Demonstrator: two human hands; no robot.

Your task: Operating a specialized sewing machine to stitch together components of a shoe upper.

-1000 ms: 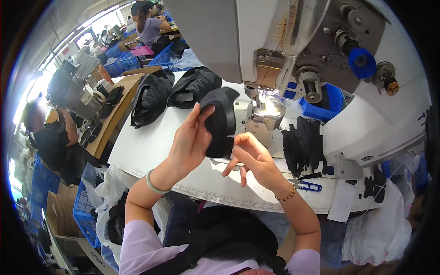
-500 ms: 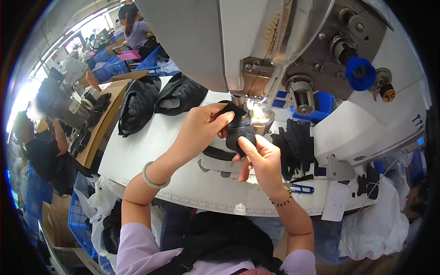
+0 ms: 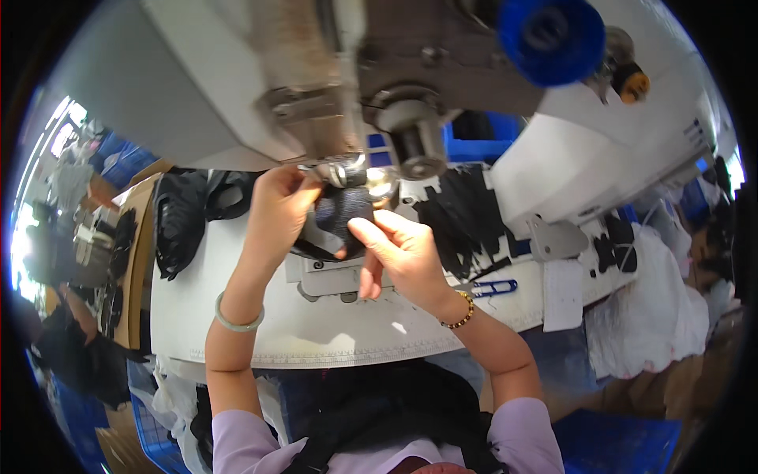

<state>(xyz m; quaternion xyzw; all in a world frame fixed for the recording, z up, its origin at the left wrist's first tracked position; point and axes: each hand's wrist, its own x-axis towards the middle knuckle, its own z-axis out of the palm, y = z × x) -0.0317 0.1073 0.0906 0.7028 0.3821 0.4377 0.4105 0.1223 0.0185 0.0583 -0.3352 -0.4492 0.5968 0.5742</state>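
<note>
Black fabric piece (image 3: 343,215) sits, in the head view, directly under the head of the sewing machine (image 3: 442,83), close to its lit needle area; blur and glare there make it impossible to tell whether the needle touches the cloth. The left hand (image 3: 278,207) is just left of the machine's needle area, thumb and fingers drawn together on the far left edge of the piece. The right hand (image 3: 404,257), to the near right of the needle area, pinches the piece's near right part between thumb and forefinger, its other fingers bent loosely below. A pale green bangle (image 3: 239,325) circles the left wrist, a beaded bracelet (image 3: 459,310) the right.

On the white counter (image 3: 355,330), left of the machine's head, lie two black shoe uppers (image 3: 180,220), side by side. Right of the needle area, a heap of black strips (image 3: 466,217) spreads under the machine's arm, with a blue bin (image 3: 482,141) behind it. Blue-handled snips (image 3: 496,287) rest nearer the person, below that arm. Farther right of the machine's head, a white card (image 3: 562,294) lies at the counter's edge, and a white plastic bag (image 3: 647,312) hangs beyond it. Far left of the machine, a co-worker in dark clothing (image 3: 79,351) shows blurred.
</note>
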